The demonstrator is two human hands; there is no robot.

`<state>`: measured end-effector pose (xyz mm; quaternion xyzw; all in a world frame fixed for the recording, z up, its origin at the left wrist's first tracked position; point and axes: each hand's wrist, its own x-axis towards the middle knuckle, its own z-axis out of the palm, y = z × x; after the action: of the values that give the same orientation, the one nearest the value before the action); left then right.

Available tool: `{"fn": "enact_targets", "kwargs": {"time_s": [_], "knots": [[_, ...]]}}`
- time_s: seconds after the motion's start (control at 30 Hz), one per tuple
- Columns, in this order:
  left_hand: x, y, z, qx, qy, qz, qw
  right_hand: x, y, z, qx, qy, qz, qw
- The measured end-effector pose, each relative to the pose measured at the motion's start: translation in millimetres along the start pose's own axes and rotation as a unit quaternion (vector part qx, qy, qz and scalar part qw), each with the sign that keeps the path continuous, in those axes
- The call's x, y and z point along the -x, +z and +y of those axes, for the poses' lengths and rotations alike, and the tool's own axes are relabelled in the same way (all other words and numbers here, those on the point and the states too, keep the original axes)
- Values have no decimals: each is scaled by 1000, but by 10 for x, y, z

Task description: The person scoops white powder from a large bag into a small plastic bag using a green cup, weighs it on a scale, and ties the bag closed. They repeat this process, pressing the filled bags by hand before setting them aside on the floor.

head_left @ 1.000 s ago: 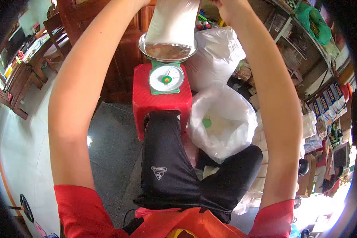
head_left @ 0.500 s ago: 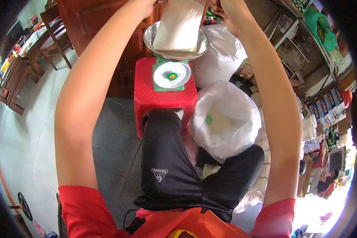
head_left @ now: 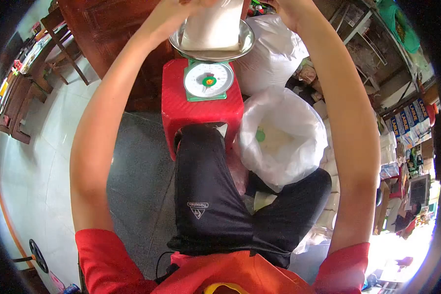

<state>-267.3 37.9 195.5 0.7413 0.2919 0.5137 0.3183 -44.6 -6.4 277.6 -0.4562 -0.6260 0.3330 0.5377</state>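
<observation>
A clear plastic bag of white contents (head_left: 214, 29) stands in the metal pan (head_left: 201, 55) of a green dial scale (head_left: 209, 81). My left hand (head_left: 183, 11) is at the bag's upper left, its fingers bent over the bag's upper part and partly cut off by the top edge of the view. Off to the bag's right is my right hand (head_left: 291, 12); its fingers run out of view at the top, so what they hold is hidden. The scale rests on a red plastic stool (head_left: 201, 111) in front of my knee.
Right of the stool stands an open, plastic-lined container (head_left: 304, 142) with pale contents and a green piece inside. Behind it sits a full white sack (head_left: 272, 54). Shelving and Larue boxes (head_left: 410, 120) line the right side; wooden furniture (head_left: 19, 105) is at left.
The view has shifted so the stool and scale appear higher. My left hand has come right and across the bag's upper part. The bag now looks fuller and more upright in the pan.
</observation>
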Motion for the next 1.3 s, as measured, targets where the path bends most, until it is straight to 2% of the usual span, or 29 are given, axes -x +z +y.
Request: {"fn": "enact_targets", "kwargs": {"time_s": [0.07, 0.3, 0.4, 0.47, 0.6, 0.67, 0.77, 0.9, 0.97, 1.1, 1.17, 1.3], "knots": [[66, 134, 12, -10, -32, -6, 999, 17, 13, -35, 13, 11, 6, 1000], [103, 316, 8, -48, -30, -5, 998, 37, -23, -5, 5, 20, -23, 1000], [118, 351, -19, -5, -13, 0, 1000, 69, -26, 40, 59, 18, 13, 998], [124, 372, 5, 86, 22, -32, 996, 99, -58, 86, 80, 10, 9, 997], [73, 379, -54, 93, 26, -24, 995, 138, -57, 195, 101, 19, 17, 995], [49, 365, -62, 101, 10, -29, 994, 166, -21, 276, 138, -91, 1, 986], [7, 363, -73, 52, 5, -11, 999, 211, -12, 363, 177, -62, 10, 982], [-16, 352, -130, 39, -20, -3, 999, 177, -10, 503, 176, -23, -1, 984], [-9, 352, -153, 34, -21, 1, 999, 168, 41, 568, 80, -43, -37, 995], [-3, 368, -202, 26, -7, 9, 1000, 166, 76, 592, 130, -14, -44, 990], [9, 375, -214, 77, 18, -4, 997, 168, 121, 660, 68, -95, -92, 989], [35, 336, -248, 42, 8, 11, 999, 198, 124, 639, 130, -88, -98, 983]]}}
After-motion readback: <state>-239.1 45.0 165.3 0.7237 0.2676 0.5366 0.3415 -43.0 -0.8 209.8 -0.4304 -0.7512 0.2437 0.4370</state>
